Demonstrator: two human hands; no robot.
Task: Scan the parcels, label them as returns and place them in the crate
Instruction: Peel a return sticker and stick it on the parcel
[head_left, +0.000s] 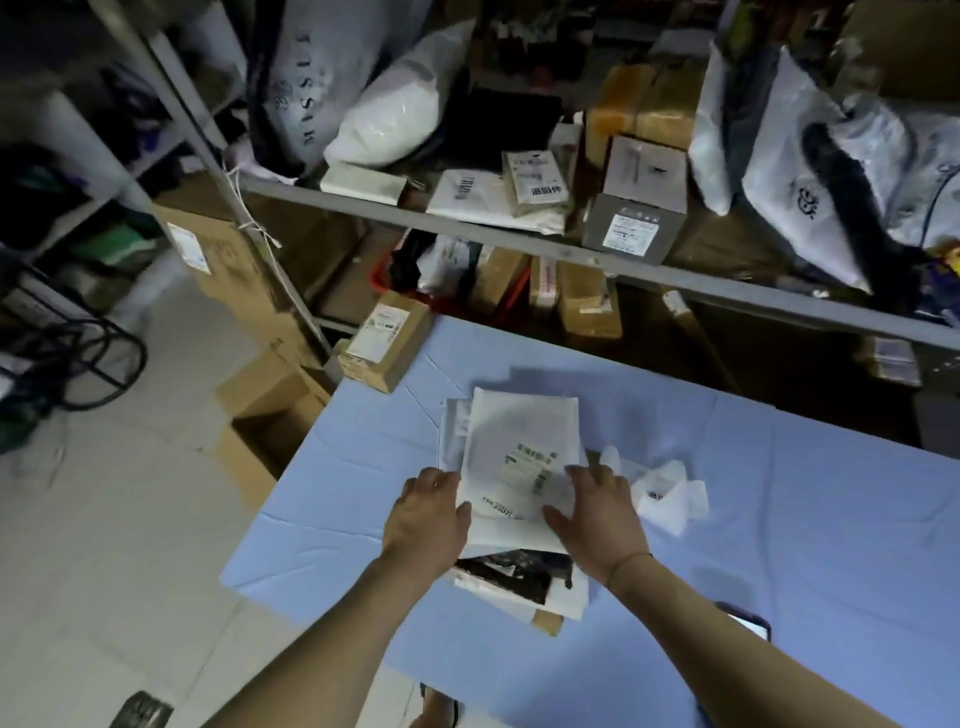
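A white mailer parcel (519, 447) with a printed label lies on top of a small pile of parcels on the light blue table (779, 545). My left hand (428, 514) holds its left edge, thumb on top. My right hand (597, 512) holds its right edge, thumb laid over the near corner. Beneath it lie another white mailer (451, 431) and a dark patterned parcel (514, 571). A crumpled white bag (670, 491) lies just right of the pile. A phone (745, 623) lies by my right forearm.
A brown box (384, 338) sits at the table's far left corner. Open cardboard boxes (270, 415) stand on the floor to the left. A metal shelf (519, 239) behind the table holds boxes, mailers and bags. A red crate (447, 280) with parcels sits under it.
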